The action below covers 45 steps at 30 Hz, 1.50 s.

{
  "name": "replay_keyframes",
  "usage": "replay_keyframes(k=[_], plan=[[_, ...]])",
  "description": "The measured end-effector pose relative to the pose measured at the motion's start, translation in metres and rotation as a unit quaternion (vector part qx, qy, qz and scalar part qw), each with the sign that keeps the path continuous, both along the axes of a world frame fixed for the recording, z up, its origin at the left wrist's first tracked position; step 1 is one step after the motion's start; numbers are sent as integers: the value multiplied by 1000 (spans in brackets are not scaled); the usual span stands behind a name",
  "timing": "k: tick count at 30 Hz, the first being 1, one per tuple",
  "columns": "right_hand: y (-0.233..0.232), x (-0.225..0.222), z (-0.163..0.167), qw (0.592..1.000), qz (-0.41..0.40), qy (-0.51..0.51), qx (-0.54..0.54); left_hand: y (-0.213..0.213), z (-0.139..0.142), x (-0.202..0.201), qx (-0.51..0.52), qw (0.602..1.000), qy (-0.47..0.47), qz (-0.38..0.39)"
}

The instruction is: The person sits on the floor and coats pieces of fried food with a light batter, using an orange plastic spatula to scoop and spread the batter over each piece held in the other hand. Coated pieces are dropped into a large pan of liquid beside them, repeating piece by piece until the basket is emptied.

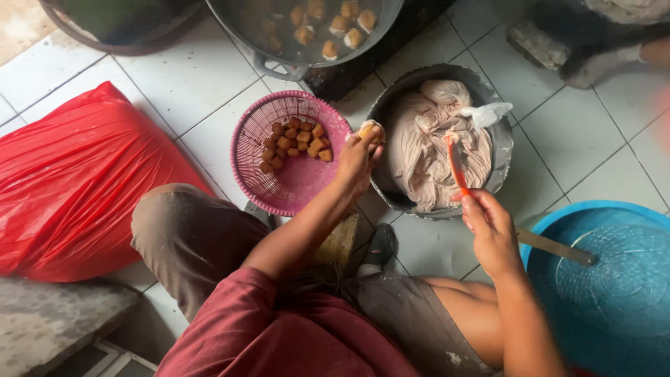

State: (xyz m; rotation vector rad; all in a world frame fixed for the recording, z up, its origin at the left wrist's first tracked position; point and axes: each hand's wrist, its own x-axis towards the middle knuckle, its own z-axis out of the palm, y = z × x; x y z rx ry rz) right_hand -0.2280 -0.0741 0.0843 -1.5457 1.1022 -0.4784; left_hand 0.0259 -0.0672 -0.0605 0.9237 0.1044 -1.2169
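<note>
Orange spoon gripped in R hand over dough bowl; L hand pinching tofu piece.

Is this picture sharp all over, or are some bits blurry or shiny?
In the head view, soft daylight, no hard shadows; the pink basket and dough bowl look sharp; the right hand with its orange spatula is slightly smeared; the top right corner is blurred; the red plastic bag shows pale glare.

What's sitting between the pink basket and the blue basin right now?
In the head view, the grey pot of pale paste lies between the pink basket and blue basin, with both hands over it.
</note>
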Motion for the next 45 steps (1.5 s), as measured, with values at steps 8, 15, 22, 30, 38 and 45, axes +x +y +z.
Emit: replay_keyframes(k=[8, 15, 22, 30, 38, 45], plan=[[-2, 0, -4, 999, -3, -14, 42, -25, -21, 101, -90, 978, -174, 72], [-3, 0, -1, 982, -31, -115, 144, 28, -80, 83, 314, 847, -430, -2], [-11, -12, -8, 962, -42, -179, 199, 80, -141, 81, 410, 624, -639, -185], [-14, -5, -20, 962, -35, -174, 210, 74, -150, 95, 400, 576, -691, -174], [-17, -1, -15, 956, -60, -176, 227, 73, -158, 84, 334, 637, -648, -250], [-25, -6, -19, 955, -68, -192, 218, 39, -139, 67, 306, 703, -636, -91]])
